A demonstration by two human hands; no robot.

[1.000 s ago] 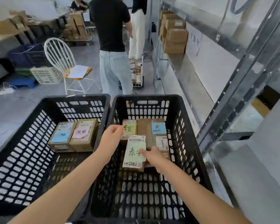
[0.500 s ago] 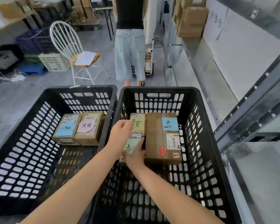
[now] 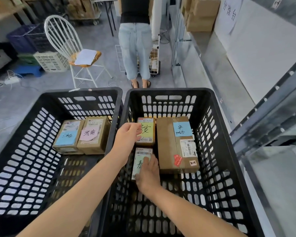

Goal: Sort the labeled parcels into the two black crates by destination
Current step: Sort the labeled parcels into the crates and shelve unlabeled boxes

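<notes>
Two black crates stand side by side. The left crate (image 3: 58,95) holds a blue-label parcel (image 3: 67,136) and a pink-label parcel (image 3: 92,134). In the right crate (image 3: 169,91) lie a yellow-label parcel (image 3: 148,132), a large brown box with a blue label (image 3: 176,146) and a small green-label parcel (image 3: 141,159). My right hand (image 3: 148,174) rests on the near half of the green-label parcel, fingers stretched over its top. My left hand (image 3: 126,139) hovers over the wall between the crates, loosely curled, holding nothing, its fingertips at the yellow-label parcel's left edge.
A person in light jeans (image 3: 135,45) stands just beyond the crates beside a wire trolley (image 3: 155,60). A white chair (image 3: 72,48) with papers is at the back left. Metal shelving (image 3: 272,108) with cardboard boxes (image 3: 200,16) runs along the right.
My right hand has lowered the green-label parcel from mid-air onto the right crate's floor, in front of the yellow-label parcel. The view has tipped downward.
</notes>
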